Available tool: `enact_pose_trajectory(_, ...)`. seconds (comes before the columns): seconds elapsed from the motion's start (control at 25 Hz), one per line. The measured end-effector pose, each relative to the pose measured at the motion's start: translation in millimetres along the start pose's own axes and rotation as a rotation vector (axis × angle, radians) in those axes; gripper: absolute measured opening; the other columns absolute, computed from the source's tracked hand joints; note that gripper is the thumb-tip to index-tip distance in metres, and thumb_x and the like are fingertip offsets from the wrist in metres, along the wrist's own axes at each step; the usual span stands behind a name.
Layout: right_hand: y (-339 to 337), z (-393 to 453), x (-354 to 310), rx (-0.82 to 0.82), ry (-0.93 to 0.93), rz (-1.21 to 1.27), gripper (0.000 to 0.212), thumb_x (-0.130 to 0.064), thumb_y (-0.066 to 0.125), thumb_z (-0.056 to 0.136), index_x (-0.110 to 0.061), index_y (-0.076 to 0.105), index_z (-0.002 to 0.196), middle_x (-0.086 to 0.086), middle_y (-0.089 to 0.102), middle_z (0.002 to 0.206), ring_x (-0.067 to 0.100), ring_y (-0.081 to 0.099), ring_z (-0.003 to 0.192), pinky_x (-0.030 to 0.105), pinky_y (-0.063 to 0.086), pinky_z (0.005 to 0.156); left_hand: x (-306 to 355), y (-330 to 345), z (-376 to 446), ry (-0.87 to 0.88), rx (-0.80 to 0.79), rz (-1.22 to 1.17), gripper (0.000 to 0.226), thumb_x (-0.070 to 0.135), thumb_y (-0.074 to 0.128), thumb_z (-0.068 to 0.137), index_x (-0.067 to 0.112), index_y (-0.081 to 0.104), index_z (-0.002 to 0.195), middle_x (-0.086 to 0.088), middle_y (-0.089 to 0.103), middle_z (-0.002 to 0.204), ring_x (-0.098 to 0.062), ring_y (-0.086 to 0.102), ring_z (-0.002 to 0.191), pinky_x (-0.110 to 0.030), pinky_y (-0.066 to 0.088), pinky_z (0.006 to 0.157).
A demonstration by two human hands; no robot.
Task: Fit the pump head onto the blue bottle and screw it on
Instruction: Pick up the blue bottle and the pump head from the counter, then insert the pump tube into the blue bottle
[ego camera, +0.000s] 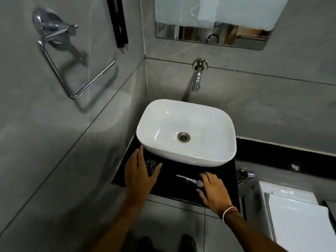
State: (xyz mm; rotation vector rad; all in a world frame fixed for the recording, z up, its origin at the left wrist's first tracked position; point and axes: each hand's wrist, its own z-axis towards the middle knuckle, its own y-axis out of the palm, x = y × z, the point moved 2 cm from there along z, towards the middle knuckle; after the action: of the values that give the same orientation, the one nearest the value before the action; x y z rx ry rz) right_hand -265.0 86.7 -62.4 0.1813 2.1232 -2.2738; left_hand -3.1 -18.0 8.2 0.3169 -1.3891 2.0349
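Observation:
The blue bottle (pixel 151 164) stands on the black counter (pixel 171 190) in front of the sink's left corner, its open neck facing up; it is blurred and partly hidden. My left hand (pixel 140 177) is open around it, with the thumb to its right and the fingers to its left, and I cannot tell whether they touch. The pump head (pixel 192 180) lies flat on the counter with its thin tube pointing left. My right hand (pixel 213 191) hovers at its white cap end with fingers spread, the fingertips at or just over the cap.
A white basin (pixel 185 151) sits on the counter behind the hands, under a wall tap (pixel 197 79). A chrome towel ring (pixel 76 75) hangs on the left wall. A white toilet cistern (pixel 291 211) and a small chrome valve (pixel 246 174) are to the right.

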Motion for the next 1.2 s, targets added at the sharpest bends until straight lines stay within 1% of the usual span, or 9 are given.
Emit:
enact_pose_trajectory(0.12, 18, -2, 6, -0.073, 0.086, -0.009, 0.049, -0.033, 0.082, 0.075, -0.017, 0.064, 0.116, 0.005, 0.068, 0.105, 0.029, 0.065, 0.088, 0.041, 0.056, 0.074, -20, 15, -25, -0.345, -0.102, -0.221, 0.092, 0.056, 0.073, 0.078, 0.017, 0.029, 0.149, -0.011, 0.042, 0.149, -0.029, 0.043, 0.134, -0.045, 0.048, 0.101)
enact_pose_trajectory(0.2, 22, 1, 1, -0.060, 0.122, 0.038, 0.035, -0.027, 0.077, 0.081, -0.020, 0.061, 0.111, 0.003, 0.068, 0.099, 0.028, 0.064, 0.088, 0.040, 0.052, 0.075, -26, 31, -33, -0.454, -0.173, -0.332, 0.093, 0.049, 0.080, 0.075, 0.017, 0.032, 0.147, -0.008, 0.044, 0.148, -0.026, 0.045, 0.133, -0.041, 0.047, 0.101)
enact_pose_trajectory(0.4, 18, 2, -8, -0.018, 0.122, 0.289, 0.020, -0.016, 0.070, 0.088, -0.023, 0.060, 0.103, 0.001, 0.066, 0.096, 0.023, 0.066, 0.083, 0.033, 0.055, 0.074, -39, 54, -17, -0.550, -0.131, -0.505, 0.063, 0.027, 0.089, 0.068, 0.012, 0.061, 0.122, -0.008, 0.067, 0.117, -0.022, 0.063, 0.106, -0.029, 0.054, 0.085)
enact_pose_trajectory(0.52, -15, 11, -14, 0.120, 0.103, 0.587, 0.023, -0.005, 0.075, 0.086, -0.019, 0.068, 0.103, 0.000, 0.063, 0.100, 0.008, 0.064, 0.085, 0.011, 0.052, 0.072, -45, 55, -5, -0.517, -0.173, -0.564, 0.058, 0.010, 0.089, 0.067, 0.008, 0.065, 0.120, -0.006, 0.068, 0.112, -0.016, 0.062, 0.100, -0.012, 0.050, 0.079)
enact_pose_trajectory(0.6, -47, 23, -19, 0.254, 0.130, 0.717, 0.024, 0.000, 0.080, 0.082, -0.016, 0.072, 0.098, 0.002, 0.065, 0.100, 0.004, 0.064, 0.091, 0.005, 0.049, 0.074, -51, 58, 4, -0.469, -0.286, -0.611, 0.061, 0.004, 0.089, 0.065, 0.008, 0.066, 0.121, -0.004, 0.067, 0.111, -0.016, 0.062, 0.101, -0.005, 0.050, 0.077)
enact_pose_trajectory(0.76, -109, 52, -48, 0.309, 0.101, 0.878, 0.020, -0.004, 0.082, 0.082, -0.016, 0.075, 0.096, 0.001, 0.072, 0.099, 0.006, 0.068, 0.094, 0.010, 0.053, 0.075, -67, 63, 16, -0.350, -0.566, -0.710, 0.061, 0.010, 0.090, 0.061, 0.023, 0.067, 0.117, -0.005, 0.070, 0.114, -0.022, 0.066, 0.108, -0.023, 0.055, 0.086)
enact_pose_trajectory(0.96, -138, 80, -73, 0.166, -0.018, 0.842, 0.028, -0.018, 0.081, 0.084, -0.020, 0.069, 0.109, 0.000, 0.074, 0.090, 0.014, 0.071, 0.087, 0.019, 0.057, 0.081, -63, 68, 23, -0.271, -0.811, -0.717, 0.066, 0.029, 0.091, 0.058, 0.042, 0.063, 0.116, -0.002, 0.068, 0.123, -0.019, 0.064, 0.114, -0.041, 0.053, 0.099)
enact_pose_trajectory(1.08, -136, 87, -82, 0.111, -0.039, 0.819, 0.027, -0.017, 0.077, 0.087, -0.020, 0.067, 0.112, -0.001, 0.075, 0.091, 0.012, 0.071, 0.089, 0.021, 0.057, 0.082, -62, 69, 16, -0.312, -0.780, -0.650, 0.094, 0.052, 0.092, 0.050, 0.037, 0.050, 0.132, 0.003, 0.058, 0.133, -0.013, 0.058, 0.121, -0.040, 0.048, 0.105)
enact_pose_trajectory(1.2, -129, 91, -87, 0.095, -0.058, 0.824, 0.027, -0.019, 0.077, 0.088, -0.020, 0.067, 0.113, -0.003, 0.075, 0.092, 0.009, 0.071, 0.090, 0.016, 0.055, 0.081, -46, 65, -4, -0.461, -0.560, -0.580, 0.112, 0.042, 0.095, 0.054, 0.020, 0.037, 0.147, 0.000, 0.051, 0.141, -0.018, 0.050, 0.128, -0.031, 0.043, 0.105)
